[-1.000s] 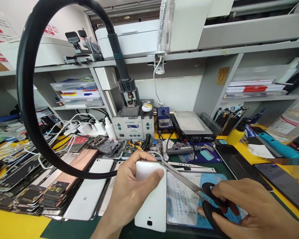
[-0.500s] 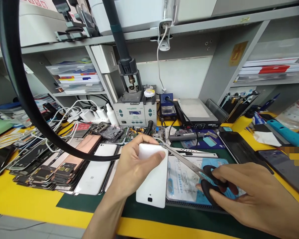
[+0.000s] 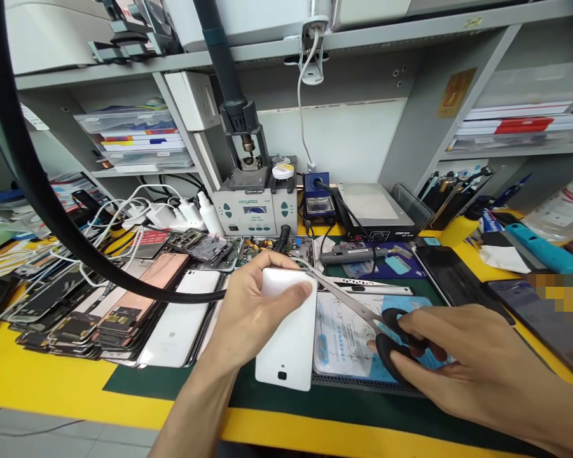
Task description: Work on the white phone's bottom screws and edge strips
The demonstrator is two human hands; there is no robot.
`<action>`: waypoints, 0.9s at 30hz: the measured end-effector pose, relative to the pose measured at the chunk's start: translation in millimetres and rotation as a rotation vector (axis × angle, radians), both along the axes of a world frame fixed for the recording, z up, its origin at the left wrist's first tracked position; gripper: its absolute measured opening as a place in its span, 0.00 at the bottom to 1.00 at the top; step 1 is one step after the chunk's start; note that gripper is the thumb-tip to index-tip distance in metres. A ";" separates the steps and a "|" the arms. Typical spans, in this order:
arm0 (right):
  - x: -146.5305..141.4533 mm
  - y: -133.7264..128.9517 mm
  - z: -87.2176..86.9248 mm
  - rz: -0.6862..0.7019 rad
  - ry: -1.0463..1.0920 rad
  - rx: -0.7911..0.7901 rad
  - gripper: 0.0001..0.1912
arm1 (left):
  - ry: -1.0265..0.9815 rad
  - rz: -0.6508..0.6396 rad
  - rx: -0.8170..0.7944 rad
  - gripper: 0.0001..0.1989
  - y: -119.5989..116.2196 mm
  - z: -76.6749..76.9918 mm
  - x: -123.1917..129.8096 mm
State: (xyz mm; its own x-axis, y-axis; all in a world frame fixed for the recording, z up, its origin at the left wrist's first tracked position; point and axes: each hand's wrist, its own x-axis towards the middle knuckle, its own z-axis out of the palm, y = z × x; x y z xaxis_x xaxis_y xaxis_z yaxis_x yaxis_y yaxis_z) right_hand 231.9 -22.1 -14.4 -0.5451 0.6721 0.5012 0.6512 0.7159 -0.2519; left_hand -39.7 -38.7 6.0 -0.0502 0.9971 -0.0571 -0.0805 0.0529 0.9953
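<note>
My left hand [image 3: 255, 302] is closed around the upper part of a white phone [image 3: 286, 353], thumb flat on its back and fingers behind the far edge. The phone's camera opening faces the front edge of the bench. In my right hand [image 3: 477, 369] is a pair of scissors [image 3: 357, 307] with black handles, fingers and thumb through the loops. The blades reach left to the phone's upper right corner; their tips lie behind that edge and I cannot tell what is between them. Below the scissors lies a blue-and-white printed packet [image 3: 348, 346].
Stacked phone parts [image 3: 119, 318] and a white phone back [image 3: 181, 324] lie to the left. A black hose [image 3: 124, 273] loops across the left side. Behind stand a hot-air station [image 3: 255, 210] and a heating plate [image 3: 376, 210]. Dark phones [image 3: 453, 280] lie on the right.
The view has shifted slightly, so everything sits a little higher and further left. Both hands keep the same grip, and the scissors stay at the phone's corner.
</note>
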 end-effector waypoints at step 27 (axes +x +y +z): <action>-3.6 4.4 15.3 0.058 -0.020 -0.065 0.10 | 0.099 -0.013 0.033 0.11 -0.6 4.0 -1.6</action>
